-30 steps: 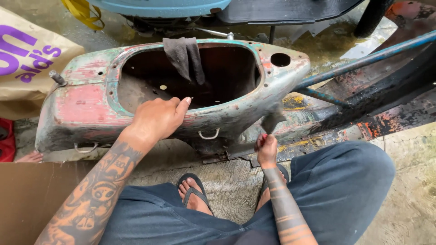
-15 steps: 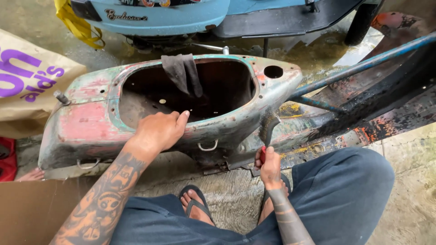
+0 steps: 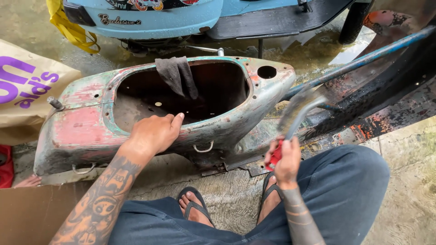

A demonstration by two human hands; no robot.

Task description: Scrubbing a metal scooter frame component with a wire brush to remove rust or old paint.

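Left hand: I see my left hand (image 3: 156, 134) lying palm down on the near rim of the scooter body shell (image 3: 91, 131), fingers curled over the edge of its big opening, thumb side toward the middle; it rests and grips lightly, the tattooed forearm rising from the lower left.
Right hand: my right hand (image 3: 285, 159) is clenched around the red grip of a hammer (image 3: 297, 120), fist upright, wrist bent back, forearm coming straight up from the bottom edge.
Hammer: its shaft runs up and to the right from my fist, the head end smeared by motion blur, so I cannot tell its exact shape; it sits just beside the shell's right end.
Shell: worn metal with flaking red and green paint, long axis left to right, narrow nose at the right, open side upward; it sits on the wet concrete floor (image 3: 408, 199) in front of my knees.
Rag: a dark cloth (image 3: 177, 75) hangs over the far rim of the opening.
Behind: a light blue scooter (image 3: 159, 18) stands beyond the shell.
Left edge: a tan paper bag (image 3: 27, 90) lies near the shell's wide end.
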